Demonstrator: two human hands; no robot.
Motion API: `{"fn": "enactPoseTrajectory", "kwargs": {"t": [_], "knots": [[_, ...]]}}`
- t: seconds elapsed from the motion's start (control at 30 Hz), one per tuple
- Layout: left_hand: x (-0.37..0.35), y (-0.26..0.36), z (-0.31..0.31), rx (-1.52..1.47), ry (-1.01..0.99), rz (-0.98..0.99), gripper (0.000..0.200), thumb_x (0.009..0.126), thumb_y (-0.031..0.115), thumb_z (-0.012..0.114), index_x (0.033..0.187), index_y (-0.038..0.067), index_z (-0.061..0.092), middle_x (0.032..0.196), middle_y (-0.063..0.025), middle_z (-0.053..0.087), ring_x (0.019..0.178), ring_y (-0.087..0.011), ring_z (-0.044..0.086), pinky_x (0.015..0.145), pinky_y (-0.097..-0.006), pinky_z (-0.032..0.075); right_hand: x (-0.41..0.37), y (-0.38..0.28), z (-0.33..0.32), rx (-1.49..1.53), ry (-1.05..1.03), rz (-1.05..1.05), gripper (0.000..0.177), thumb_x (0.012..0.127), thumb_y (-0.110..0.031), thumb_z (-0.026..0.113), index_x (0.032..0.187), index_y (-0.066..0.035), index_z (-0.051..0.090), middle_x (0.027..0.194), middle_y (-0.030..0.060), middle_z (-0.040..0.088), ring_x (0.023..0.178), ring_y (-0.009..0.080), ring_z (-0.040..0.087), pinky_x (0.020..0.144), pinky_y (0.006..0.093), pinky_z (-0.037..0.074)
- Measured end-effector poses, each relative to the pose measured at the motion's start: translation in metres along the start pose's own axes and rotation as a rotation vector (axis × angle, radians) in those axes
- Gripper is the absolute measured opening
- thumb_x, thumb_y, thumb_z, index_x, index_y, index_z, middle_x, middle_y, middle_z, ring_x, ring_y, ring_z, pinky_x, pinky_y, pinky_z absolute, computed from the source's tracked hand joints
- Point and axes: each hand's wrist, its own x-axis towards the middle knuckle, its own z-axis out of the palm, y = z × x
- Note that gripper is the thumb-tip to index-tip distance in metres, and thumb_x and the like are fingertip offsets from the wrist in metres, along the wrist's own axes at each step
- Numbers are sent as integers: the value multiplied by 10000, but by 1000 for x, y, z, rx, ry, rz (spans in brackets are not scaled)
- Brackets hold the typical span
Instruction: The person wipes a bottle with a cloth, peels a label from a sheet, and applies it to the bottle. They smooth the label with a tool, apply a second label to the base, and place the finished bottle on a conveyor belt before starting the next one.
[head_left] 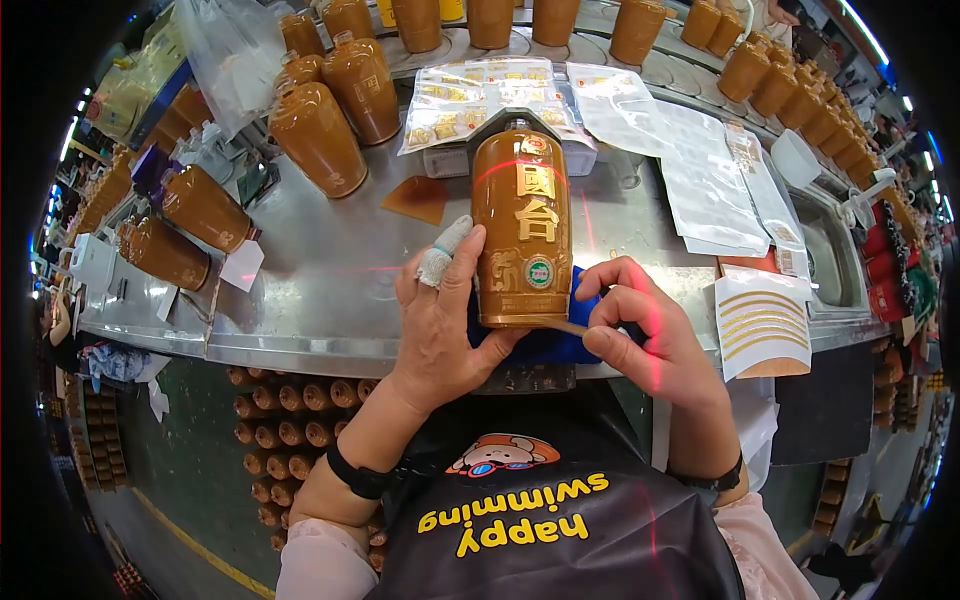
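Note:
A glossy brown bottle (522, 250) with gold characters and a round green label lies in a holder on the metal table, its base toward me. My left hand (437, 315) is wrapped against the bottle's left side and lower edge, with a white covering on one finger. My right hand (645, 335) pinches the end of a thin gold-brown strip (558, 325), which runs along the bottle's bottom edge. Blue cloth (585, 348) shows beneath the bottle. Red laser lines cross the bottle and my right hand.
Several brown bottles (318, 140) stand at the back left, others on a conveyor (590, 68) behind. Sticker sheets (480, 95) lie beyond the holder. A white sheet with curved gold strips (763, 325) sits at the right edge, near a sink (828, 255).

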Motion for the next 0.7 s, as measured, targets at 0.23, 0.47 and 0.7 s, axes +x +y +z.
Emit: {"fn": "enactPoseTrajectory", "kwargs": {"t": [0.23,0.47,0.7], "knots": [[-2,-4,-2,-139,-51,-9,928,785,413,749,1490,1,307,1444,-223,418,1299,-386,379,1110,-472,229,0,-4,-2,3,14,-92,170,894,-157,683,825,-46,574,1087,97,518,999,194,492,869,313,391],[-4,-7,-1,-272,-62,-40,883,862,499,657,1485,-17,306,1459,-240,393,1364,-384,342,1140,-455,197,-2,14,-2,-45,76,-61,134,878,-97,689,848,-42,570,1005,76,542,922,199,527,782,310,437],[-6,-6,4,-428,-16,-153,732,954,457,561,1463,-22,344,1455,-231,391,1351,-373,357,1133,-430,241,0,24,-1,-99,96,-93,135,874,-89,689,849,-39,567,985,74,541,910,202,528,759,309,440]]}}
